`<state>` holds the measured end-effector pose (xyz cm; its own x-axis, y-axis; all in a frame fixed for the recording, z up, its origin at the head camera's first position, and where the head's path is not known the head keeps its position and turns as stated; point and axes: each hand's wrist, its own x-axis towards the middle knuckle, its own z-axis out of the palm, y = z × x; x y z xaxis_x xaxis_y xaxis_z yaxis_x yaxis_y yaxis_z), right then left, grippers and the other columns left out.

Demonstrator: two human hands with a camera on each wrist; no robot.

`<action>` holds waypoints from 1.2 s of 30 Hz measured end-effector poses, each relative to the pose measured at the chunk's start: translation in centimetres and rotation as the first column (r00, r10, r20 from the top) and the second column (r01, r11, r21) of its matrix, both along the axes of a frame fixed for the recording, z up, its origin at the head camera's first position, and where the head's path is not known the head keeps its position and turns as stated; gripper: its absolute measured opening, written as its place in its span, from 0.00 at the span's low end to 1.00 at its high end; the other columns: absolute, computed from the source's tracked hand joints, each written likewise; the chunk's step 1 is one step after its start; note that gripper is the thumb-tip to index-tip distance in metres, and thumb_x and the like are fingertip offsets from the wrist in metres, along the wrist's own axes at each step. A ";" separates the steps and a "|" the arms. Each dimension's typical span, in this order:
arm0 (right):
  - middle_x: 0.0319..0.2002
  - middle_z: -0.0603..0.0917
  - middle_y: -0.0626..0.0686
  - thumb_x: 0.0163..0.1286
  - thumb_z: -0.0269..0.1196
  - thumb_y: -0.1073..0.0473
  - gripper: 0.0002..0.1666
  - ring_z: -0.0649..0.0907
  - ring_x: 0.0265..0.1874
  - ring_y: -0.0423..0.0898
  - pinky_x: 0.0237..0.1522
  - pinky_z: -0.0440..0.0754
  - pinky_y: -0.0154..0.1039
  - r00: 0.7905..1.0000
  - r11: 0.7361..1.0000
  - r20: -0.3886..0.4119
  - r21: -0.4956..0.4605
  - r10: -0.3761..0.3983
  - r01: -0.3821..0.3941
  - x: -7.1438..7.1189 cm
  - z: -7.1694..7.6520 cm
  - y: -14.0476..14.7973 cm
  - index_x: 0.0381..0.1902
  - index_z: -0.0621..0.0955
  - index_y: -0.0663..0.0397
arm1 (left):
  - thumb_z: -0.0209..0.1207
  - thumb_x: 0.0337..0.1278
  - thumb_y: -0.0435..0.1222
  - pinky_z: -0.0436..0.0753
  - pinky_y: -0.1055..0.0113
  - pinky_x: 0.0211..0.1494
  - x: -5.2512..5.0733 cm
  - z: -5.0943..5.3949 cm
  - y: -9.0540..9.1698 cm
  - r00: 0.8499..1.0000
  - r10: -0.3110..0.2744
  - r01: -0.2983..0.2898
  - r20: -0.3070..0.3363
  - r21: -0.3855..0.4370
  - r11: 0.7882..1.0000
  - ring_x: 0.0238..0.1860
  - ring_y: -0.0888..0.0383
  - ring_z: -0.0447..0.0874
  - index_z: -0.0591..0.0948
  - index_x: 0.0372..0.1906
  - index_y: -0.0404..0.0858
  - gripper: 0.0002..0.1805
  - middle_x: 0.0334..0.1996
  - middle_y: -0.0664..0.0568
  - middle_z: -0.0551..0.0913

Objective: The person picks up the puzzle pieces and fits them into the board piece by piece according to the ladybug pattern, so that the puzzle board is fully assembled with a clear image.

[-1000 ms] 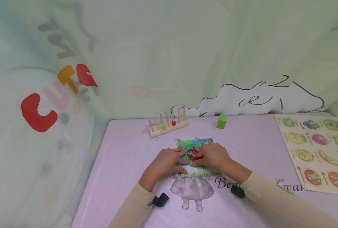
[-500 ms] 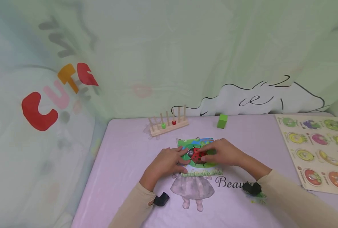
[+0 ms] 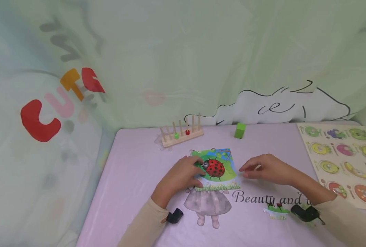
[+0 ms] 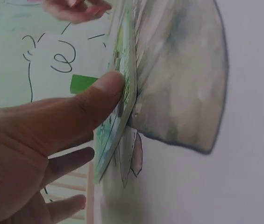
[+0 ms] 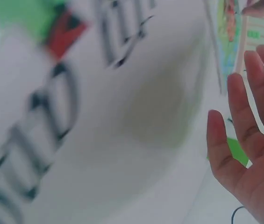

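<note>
A flat ladybug picture board point(image 3: 223, 181), with a red spotted ladybug on green and blue, lies on the table in the head view. My left hand point(image 3: 184, 175) rests on its left side, fingers spread and relaxed. In the left wrist view, the thumb of that left hand point(image 4: 52, 126) touches the board point(image 4: 128, 70) near its edge. To the right of the board, my right hand point(image 3: 267, 169) hovers apart from it, holding nothing. Loosely extended fingers of the right hand point(image 5: 248, 140) show in the right wrist view.
A loose printed piece point(image 3: 277, 212), green and white with red bits, lies near the right wrist, partly by its black strap. Behind stand a wooden peg rack point(image 3: 183, 139) with beads and a green block point(image 3: 240, 131). A fruit puzzle board point(image 3: 328, 154) lies at right.
My right hand has drawn back from the ladybug to the right, off the board, uncovering the picture and the loose piece. The left hand has stayed nearly in place.
</note>
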<state>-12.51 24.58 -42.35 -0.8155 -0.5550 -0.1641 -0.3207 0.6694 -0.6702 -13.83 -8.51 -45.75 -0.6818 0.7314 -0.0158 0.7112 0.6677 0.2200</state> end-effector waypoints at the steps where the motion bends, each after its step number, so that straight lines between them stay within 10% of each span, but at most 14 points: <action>1: 0.46 0.90 0.40 0.67 0.70 0.48 0.14 0.84 0.44 0.31 0.46 0.84 0.33 1.000 1.000 0.003 0.010 0.013 -0.013 0.2 -0.1 0.4 0.48 0.89 0.40 | 0.75 0.46 0.54 0.76 0.59 0.68 -0.1 -0.2 -0.1 1.000 0.001 -0.001 0.013 0.022 1.000 0.63 0.57 0.79 0.90 0.50 0.52 0.24 0.62 0.54 0.81; 15: 0.35 0.82 0.36 0.51 0.78 0.44 0.14 0.75 0.38 0.34 0.41 0.71 0.32 0.980 0.983 0.160 0.115 0.123 -0.142 2.3 -1.7 4.7 0.36 0.88 0.27 | 0.74 0.51 0.55 0.71 0.52 0.66 -1.0 -1.7 -1.2 0.983 0.040 -0.058 0.177 0.095 0.994 0.70 0.55 0.67 0.85 0.56 0.61 0.25 0.66 0.59 0.73; 22: 0.34 0.75 0.34 0.43 0.79 0.39 0.17 0.70 0.39 0.31 0.41 0.64 0.34 0.977 0.969 0.098 0.141 0.190 -0.203 3.0 -2.2 5.0 0.34 0.87 0.20 | 0.73 0.52 0.55 0.68 0.51 0.65 -1.2 -2.0 -1.4 0.974 0.026 -0.057 0.223 0.134 0.989 0.70 0.53 0.64 0.85 0.57 0.62 0.25 0.68 0.58 0.72; 36: 0.33 0.78 0.37 0.54 0.77 0.44 0.18 0.75 0.34 0.35 0.35 0.70 0.31 0.984 0.987 0.102 0.047 0.145 -0.151 2.7 -3.3 5.8 0.41 0.83 0.30 | 0.72 0.53 0.55 0.61 0.49 0.69 -1.5 -2.9 -2.0 0.951 0.001 -0.067 0.308 0.203 0.977 0.73 0.53 0.60 0.84 0.58 0.62 0.24 0.69 0.59 0.69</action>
